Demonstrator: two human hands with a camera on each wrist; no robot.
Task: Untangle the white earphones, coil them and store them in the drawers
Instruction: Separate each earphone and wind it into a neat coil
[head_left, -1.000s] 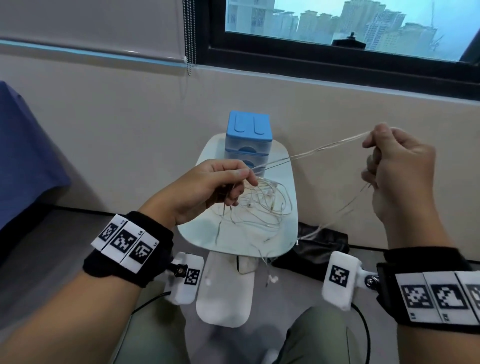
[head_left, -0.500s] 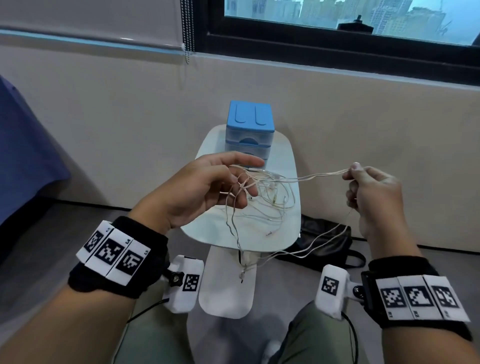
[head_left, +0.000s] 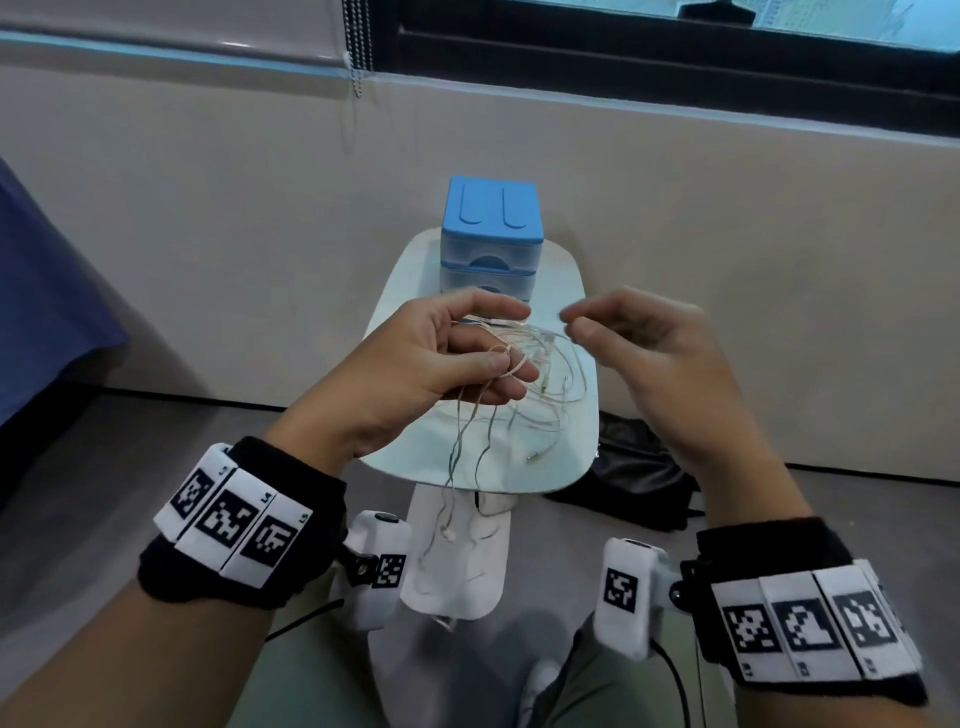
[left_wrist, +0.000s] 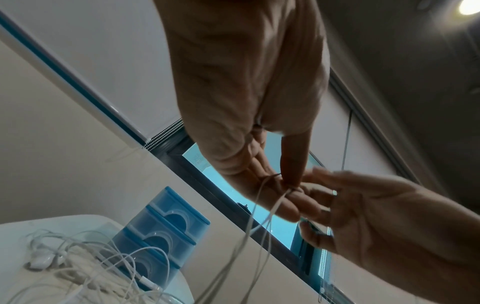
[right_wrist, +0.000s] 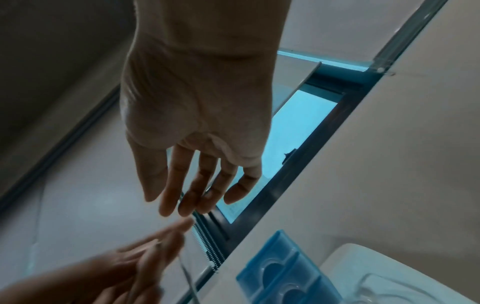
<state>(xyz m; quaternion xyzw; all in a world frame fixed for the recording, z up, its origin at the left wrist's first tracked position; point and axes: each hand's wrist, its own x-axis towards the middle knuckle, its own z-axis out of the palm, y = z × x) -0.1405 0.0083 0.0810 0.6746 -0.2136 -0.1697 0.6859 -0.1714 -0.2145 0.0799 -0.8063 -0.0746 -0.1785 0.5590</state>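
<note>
Head view shows thin, glossy white earphones (head_left: 540, 374) in a loose tangle, part lying on the smooth, rounded white table (head_left: 410, 270) and part hanging from my left hand (head_left: 431, 358), with one earbud dangling below the table's front edge. Behind the tangle stands a boxy set of translucent blue plastic drawers (head_left: 491, 228) with scooped handles, all pushed in.

Half a second ago my right hand (head_left: 644, 343) pinched a strand stretched out to the side; now it has let go and come in close to my left, fingers relaxed and nearly straight, holding nothing. The stretched strand has dropped back into the heap.

My left hand is partly curled: in the left wrist view, several strands are pinched between thumb and fingers (left_wrist: 288, 207) and trail down toward the table.
</note>
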